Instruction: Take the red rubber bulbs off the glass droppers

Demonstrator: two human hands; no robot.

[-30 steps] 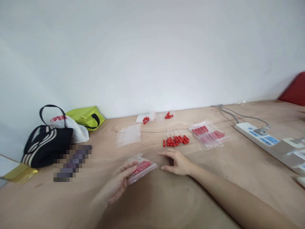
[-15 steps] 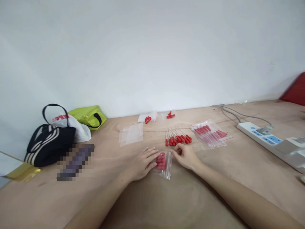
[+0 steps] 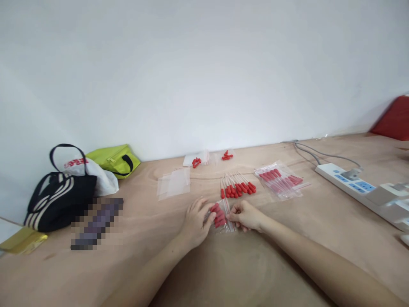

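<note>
A small clear bag [image 3: 220, 216] with red pieces showing inside lies on the surface [image 3: 204, 275] between the two hands, just in front of a row of red-headed sticks [image 3: 238, 187]. The left hand [image 3: 197, 221] rests at its left side, thumb and forefinger apart and touching the bag's edge; the right hand [image 3: 245, 215] has thumb and forefinger together, clamped, as far as can be told, on the right edge beside the strip. Good handling here seems to call for a light, steady left touch that keeps the bag flat, while the right fingers press evenly along the strip, without creasing the thin plastic or trapping a red piece in it. The loose sticks are the nearest obstacle: their heads lie close beyond the bag, so a wide push forward could scatter them. To their right sits an overlapping pile of filled bags [image 3: 281, 181], best left untouched by the right hand. Flat clear bags [image 3: 174, 183] lie to their left, and two small clusters of red pieces sit farther back near the wall. The power strip [image 3: 340, 179] stands well to the right, its cable running back, while a black bag [image 3: 62, 200] and a green pouch [image 3: 111, 158] rest far left, out of the way.
</note>
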